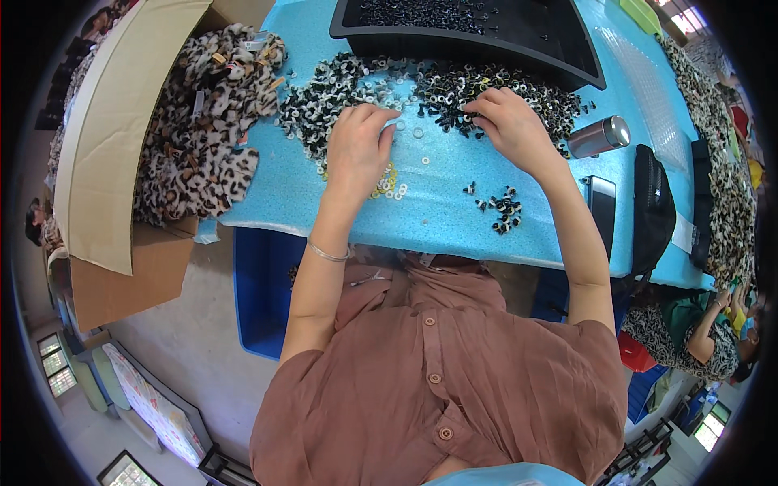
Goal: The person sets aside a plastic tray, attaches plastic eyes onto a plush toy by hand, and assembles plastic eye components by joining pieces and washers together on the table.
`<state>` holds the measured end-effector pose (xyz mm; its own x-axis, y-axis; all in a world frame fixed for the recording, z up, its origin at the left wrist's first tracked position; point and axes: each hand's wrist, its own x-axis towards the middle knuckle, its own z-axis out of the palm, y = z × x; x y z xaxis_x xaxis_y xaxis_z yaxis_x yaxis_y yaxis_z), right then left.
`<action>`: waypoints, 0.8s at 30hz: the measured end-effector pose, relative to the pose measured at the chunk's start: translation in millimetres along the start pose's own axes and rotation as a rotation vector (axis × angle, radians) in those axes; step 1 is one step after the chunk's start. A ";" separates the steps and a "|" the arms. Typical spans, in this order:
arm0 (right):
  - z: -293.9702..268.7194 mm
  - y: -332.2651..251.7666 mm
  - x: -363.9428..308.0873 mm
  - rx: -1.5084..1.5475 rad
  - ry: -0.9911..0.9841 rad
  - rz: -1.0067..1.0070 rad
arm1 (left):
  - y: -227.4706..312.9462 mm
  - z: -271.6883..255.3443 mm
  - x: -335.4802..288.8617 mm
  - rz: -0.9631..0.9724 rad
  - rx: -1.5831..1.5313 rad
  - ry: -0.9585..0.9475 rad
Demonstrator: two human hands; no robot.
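Observation:
My left hand (359, 146) lies palm down on the blue table (438, 219), fingers curled over small white rings (389, 185) at the edge of a heap of black-and-white small parts (324, 97). My right hand (509, 121) pinches at the second heap of small black parts (486, 85), fingertips on one piece; what it grips is too small to tell. A little cluster of finished black pieces (504, 211) sits near my right forearm.
A black tray (567, 57) with more parts stands at the table's far edge. A metal flask (600, 136), a phone (604, 206) and a black pouch (652, 206) lie at right. A cardboard box (105, 146) holding leopard-print plush (203, 121) is at left. Another person (701, 336) sits at lower right.

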<state>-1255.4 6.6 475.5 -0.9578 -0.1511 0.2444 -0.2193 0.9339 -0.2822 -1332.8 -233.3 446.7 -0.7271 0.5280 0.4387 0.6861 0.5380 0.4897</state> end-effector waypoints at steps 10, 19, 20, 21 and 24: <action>16.4 -23.6 -12.0 0.052 -0.060 0.185 | 38.0 33.7 12.5 0.049 -0.123 -0.145; 23.7 -24.7 4.1 0.046 -0.046 0.218 | 29.9 43.9 36.2 0.053 -0.095 -0.309; 21.6 -23.1 5.1 0.076 -0.105 0.227 | 30.1 43.2 36.4 0.042 -0.110 -0.333; 20.2 -21.8 6.1 0.107 -0.165 0.235 | 30.8 42.2 36.7 0.031 -0.124 -0.357; 22.3 -18.7 8.1 0.102 -0.191 0.228 | 31.3 42.7 37.8 0.016 -0.122 -0.399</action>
<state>-1263.2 -19.4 462.0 -0.9999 -0.0083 -0.0122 -0.0027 0.9148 -0.4038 -1337.8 -168.4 446.5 -0.6342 0.7618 0.1318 0.6719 0.4588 0.5813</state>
